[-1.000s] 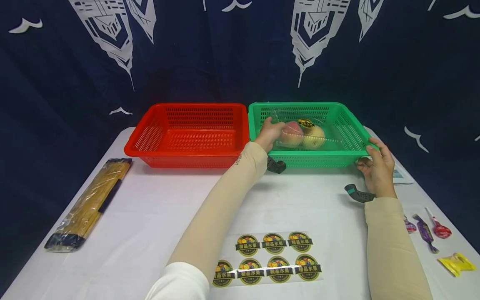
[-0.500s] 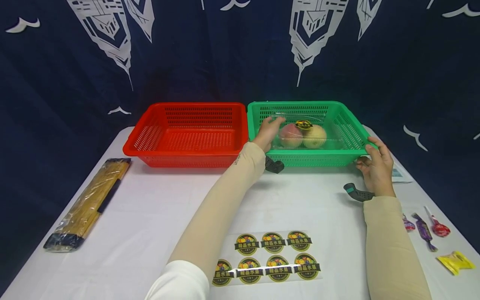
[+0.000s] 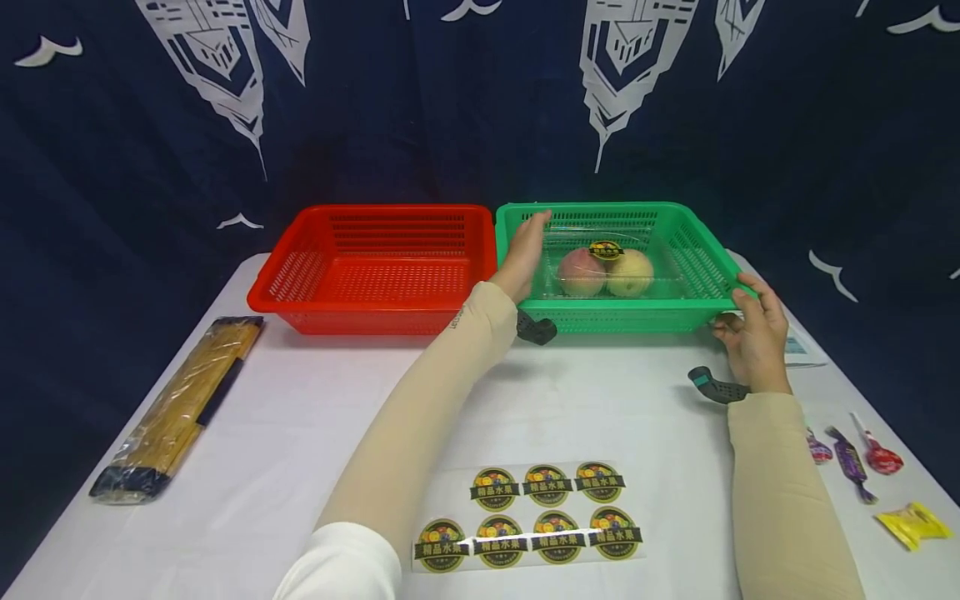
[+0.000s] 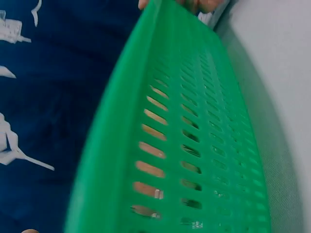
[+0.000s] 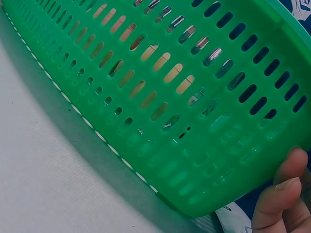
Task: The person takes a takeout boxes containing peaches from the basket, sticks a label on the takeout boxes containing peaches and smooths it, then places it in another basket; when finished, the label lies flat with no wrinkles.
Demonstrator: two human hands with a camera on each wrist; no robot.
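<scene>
At upper centre-right, the green basket [image 3: 697, 275] holds a clear fruit box [image 3: 607, 271]. The right hand [image 3: 753, 337] grips its near-right corner; the left hand [image 3: 525, 254], fingers relaxed, rests inside. Uneven lifting could tip the box.

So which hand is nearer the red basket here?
Left. The left hand is inside the green basket at its left wall, right beside the red basket. The right hand holds the green basket's far right corner.
</scene>
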